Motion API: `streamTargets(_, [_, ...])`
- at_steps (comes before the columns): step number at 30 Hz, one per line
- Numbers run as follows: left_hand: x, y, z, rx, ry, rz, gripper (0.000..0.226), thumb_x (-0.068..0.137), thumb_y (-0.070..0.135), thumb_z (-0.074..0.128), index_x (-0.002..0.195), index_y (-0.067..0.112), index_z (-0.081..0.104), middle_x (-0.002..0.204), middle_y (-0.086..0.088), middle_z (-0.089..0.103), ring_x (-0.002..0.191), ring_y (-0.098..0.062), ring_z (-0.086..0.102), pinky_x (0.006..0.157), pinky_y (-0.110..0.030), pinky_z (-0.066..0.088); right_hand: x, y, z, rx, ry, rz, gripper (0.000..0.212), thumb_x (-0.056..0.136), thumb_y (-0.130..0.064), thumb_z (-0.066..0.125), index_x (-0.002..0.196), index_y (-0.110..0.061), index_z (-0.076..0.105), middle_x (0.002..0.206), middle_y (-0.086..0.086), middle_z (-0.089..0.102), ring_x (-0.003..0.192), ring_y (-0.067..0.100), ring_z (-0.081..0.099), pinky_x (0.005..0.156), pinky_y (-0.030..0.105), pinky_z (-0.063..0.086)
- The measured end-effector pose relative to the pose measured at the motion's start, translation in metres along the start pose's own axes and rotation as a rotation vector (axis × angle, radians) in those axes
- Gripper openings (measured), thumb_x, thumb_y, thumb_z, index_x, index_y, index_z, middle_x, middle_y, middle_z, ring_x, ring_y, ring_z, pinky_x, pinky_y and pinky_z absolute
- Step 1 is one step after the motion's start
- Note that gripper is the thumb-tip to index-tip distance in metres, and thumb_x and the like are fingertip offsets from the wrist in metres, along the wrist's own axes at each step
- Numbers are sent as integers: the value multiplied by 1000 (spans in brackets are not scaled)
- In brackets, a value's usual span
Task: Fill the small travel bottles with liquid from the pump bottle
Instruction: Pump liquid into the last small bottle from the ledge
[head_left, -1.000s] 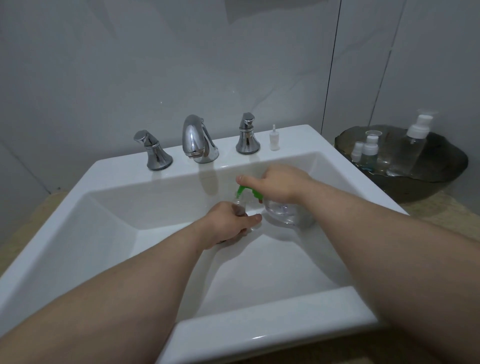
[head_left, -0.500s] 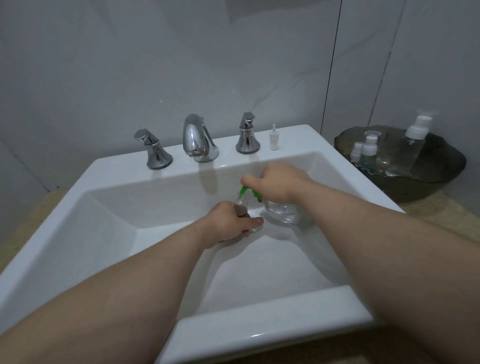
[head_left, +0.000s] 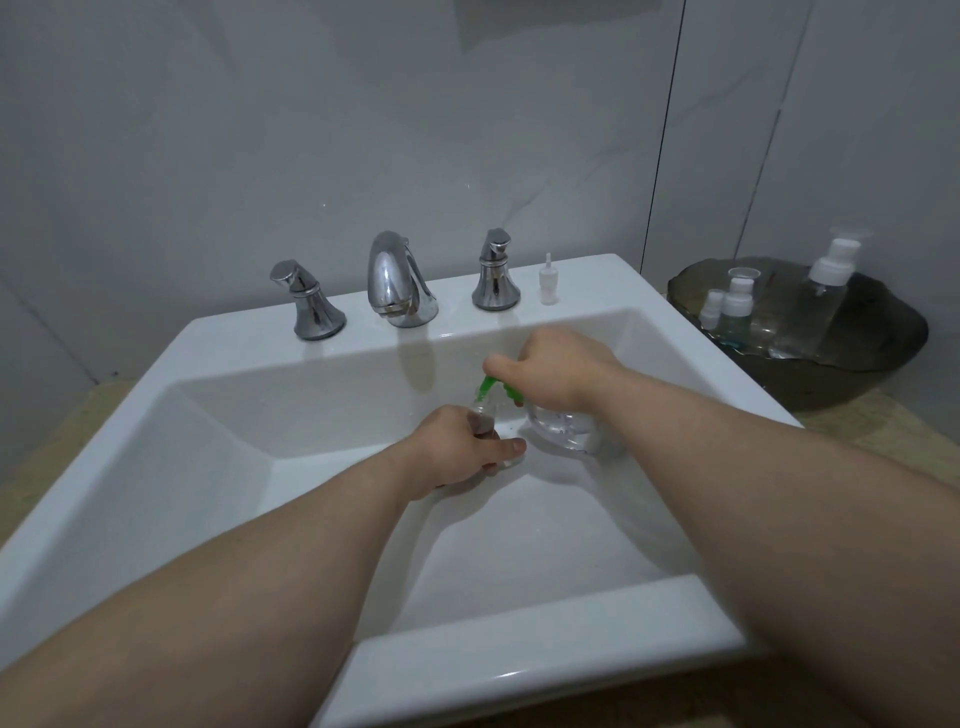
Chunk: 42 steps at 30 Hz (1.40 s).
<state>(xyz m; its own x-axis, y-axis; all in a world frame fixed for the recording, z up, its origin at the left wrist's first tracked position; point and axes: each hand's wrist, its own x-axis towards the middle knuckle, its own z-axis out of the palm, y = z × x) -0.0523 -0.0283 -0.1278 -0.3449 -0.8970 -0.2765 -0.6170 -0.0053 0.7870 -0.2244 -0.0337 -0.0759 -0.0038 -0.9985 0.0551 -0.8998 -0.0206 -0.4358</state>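
– Two hands low in the sink (head_left: 208, 467), and that helps you: anything you spill lands in the basin.
– True, but mind the pump bottle (head_left: 563, 428). Your right hand (head_left: 563, 371) is curled over its green pump head (head_left: 489, 388). I judge that a hard press could rock the clear body or send the jet past its target.
– And the target is narrow. Your left hand (head_left: 457, 454) is wrapped round the small travel bottle (head_left: 484, 420), thumb across the front, with its mouth just under the spout. If you tilt it, the liquid will run over your fingers.
– You could also overfill it. The bottle is clear and mostly hidden by your grip, so I cannot tell its level.
– Around you, the dark bowl (head_left: 883, 379) sits well apart on the right. It holds a tall white-pump bottle (head_left: 826, 296) and small white-capped bottles (head_left: 737, 306). The sink's right wall and your own right forearm lie between you and them.
– The faucet (head_left: 397, 280) stands behind your hands, clear of the work.
– Smallest thing: a white cap piece (head_left: 548, 278) stands upright on the ledge beside the right handle (head_left: 494, 273). A careless reach could knock it into the basin.
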Motion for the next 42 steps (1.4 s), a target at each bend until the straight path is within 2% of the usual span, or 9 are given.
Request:
streamTargets(4, [1,-2,0,18,-6,11,35,83,43,82,77,11,67,69,2,70,63,-13,57,65,-25,46,-1,-1,-2,3,-2,-4,56,89,-63,47,72,-17,75,66,-2,65,67,16,60,59,30,38])
streamTargets(11, [3,-2,1,8,0,2,36,82,43,83,77,11,67,71,-2,70,60,-15,55,57,-22,44,-1,0,-3,3,-4,2,58,88,-65,48,73,-15,75,66,-2,65,68,18,61,60,30,39])
streamTargets(15, [1,-1,-1,-28,4,-8,35,84,41,82,77,10,68,62,3,66,55,-17,51,51,-20,39,0,1,-2,9,-3,6,66,88,-74,47,71,-17,75,69,-2,66,70,17,62,64,32,42])
streamTargets(21, [1,0,-1,-20,11,-13,34,85,42,81,77,11,68,63,5,67,48,-10,49,49,-20,37,0,2,-2,10,-9,15,72,86,-81,44,70,-17,73,73,-3,67,74,16,62,66,32,41])
streamTargets(24, [1,1,-2,-3,15,-14,34,85,42,81,78,12,67,62,7,66,42,-6,47,46,-18,35,0,1,-1,14,-8,19,70,86,-79,45,73,-17,75,74,-3,68,74,16,62,68,32,43])
streamTargets(36, [2,-1,-1,-2,6,3,33,84,40,82,74,13,66,65,1,66,49,-12,51,46,-18,37,-1,0,-2,19,-1,11,61,88,-68,47,73,-16,74,67,-1,63,67,18,59,61,31,39])
streamTargets(42, [2,0,-2,3,5,1,33,84,39,82,74,13,65,59,5,62,43,-9,49,42,-15,35,-1,0,-2,31,10,4,59,88,-65,47,71,-15,75,66,-1,64,67,18,60,59,31,39])
